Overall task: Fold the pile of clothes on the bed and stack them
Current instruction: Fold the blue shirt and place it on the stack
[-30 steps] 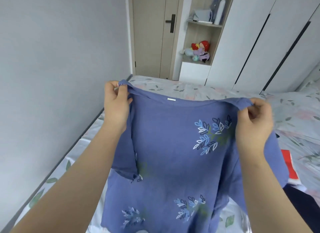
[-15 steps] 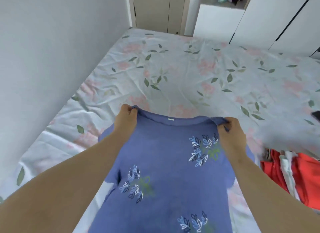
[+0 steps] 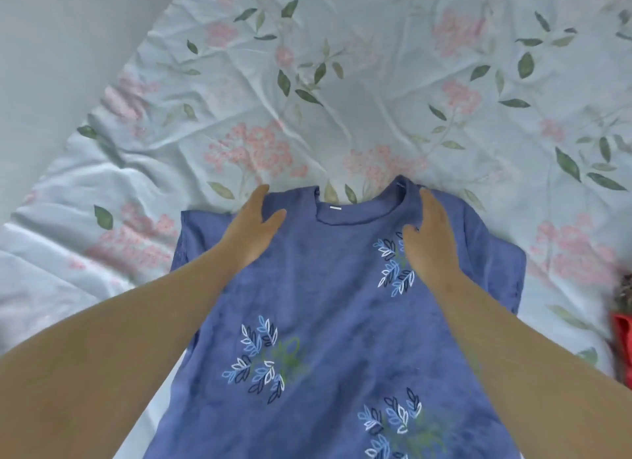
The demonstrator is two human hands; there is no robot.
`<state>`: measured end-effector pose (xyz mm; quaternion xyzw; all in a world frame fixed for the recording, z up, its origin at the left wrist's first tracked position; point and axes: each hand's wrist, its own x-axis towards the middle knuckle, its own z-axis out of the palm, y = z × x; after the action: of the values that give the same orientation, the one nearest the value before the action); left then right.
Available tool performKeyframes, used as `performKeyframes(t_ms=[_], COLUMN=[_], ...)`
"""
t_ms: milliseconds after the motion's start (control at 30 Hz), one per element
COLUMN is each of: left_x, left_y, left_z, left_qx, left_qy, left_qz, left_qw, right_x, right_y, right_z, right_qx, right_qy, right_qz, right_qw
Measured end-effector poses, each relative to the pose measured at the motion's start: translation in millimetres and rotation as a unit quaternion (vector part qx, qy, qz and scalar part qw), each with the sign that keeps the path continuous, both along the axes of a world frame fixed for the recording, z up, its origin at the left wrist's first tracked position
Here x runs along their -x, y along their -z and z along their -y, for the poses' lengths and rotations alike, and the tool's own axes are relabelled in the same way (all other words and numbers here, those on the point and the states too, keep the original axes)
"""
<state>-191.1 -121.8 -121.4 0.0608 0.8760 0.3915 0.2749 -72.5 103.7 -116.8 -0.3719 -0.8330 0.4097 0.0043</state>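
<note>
Shirt (image 3: pixel 328 308) flat under both hands

The blue shirt (image 3: pixel 335 322), printed with white and blue leaf sprigs, lies spread flat, front up, on the bed (image 3: pixel 376 82), its neckline between the left hand (image 3: pixel 251 231) and the right hand (image 3: pixel 429 239), which rest on its shoulders. A red garment (image 3: pixel 624 342) lies well right of the right hand.

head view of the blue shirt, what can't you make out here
All head view.
Blue shirt: hem cut off by the bottom edge.
Its shoulders: partly covered by the left hand and right hand.
Red garment: cut by the right edge, blurred; kind unclear.
</note>
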Motion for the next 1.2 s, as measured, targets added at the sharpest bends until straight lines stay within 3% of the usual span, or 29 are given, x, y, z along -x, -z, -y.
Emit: performKeyframes(t_ms=[100,167,300,367,433,567,800,1000,1100,1200], left_x=[-11.2,-18.0,-27.8,-29.1,-25.6,-19.4,-23.6,-27.0,-26.1,-37.5], left_y=[13.0,18.8,22.2,29.2,35.7,38.9,39.2,34.3,20.6,5.0], left_z=[37.9,61.2,97.0,111.9,122.1,130.5,172.1,173.8,159.6,127.8], left_qx=[0.108,0.181,0.257,0.288,0.244,0.034,0.007,-0.117,-0.120,-0.121], left_qy=[-0.043,-0.089,-0.198,-0.199,-0.195,-0.214,-0.341,-0.353,-0.297,-0.178], left_qz=[-0.113,-0.120,-0.007,0.021,0.030,0.076,0.032,0.173,0.099,0.007], left_qw=[0.987,0.972,0.946,0.936,0.949,0.973,0.940,0.912,0.942,0.977], right_x=[-8.5,-10.1,-11.4,-15.5,-16.6,-14.1,-19.9,-29.9,-43.7,-63.0], right_y=[2.7,6.1,28.4,42.8,52.1,56.4,62.5,61.6,54.8,50.2], right_z=[53.3,90.4,145.9,164.0,171.5,173.0,174.0,175.7,173.6,163.3], right_qx=[-0.015,0.028,0.161,0.187,0.179,0.151,0.129,0.130,0.150,0.144], right_qy=[-0.004,-0.014,0.005,0.011,0.028,0.059,0.058,0.055,0.073,0.114], right_qz=[-0.001,0.029,0.123,0.150,0.147,0.136,0.124,0.064,0.023,-0.016], right_qw=[1.000,0.999,0.979,0.971,0.972,0.977,0.982,0.988,0.986,0.983])
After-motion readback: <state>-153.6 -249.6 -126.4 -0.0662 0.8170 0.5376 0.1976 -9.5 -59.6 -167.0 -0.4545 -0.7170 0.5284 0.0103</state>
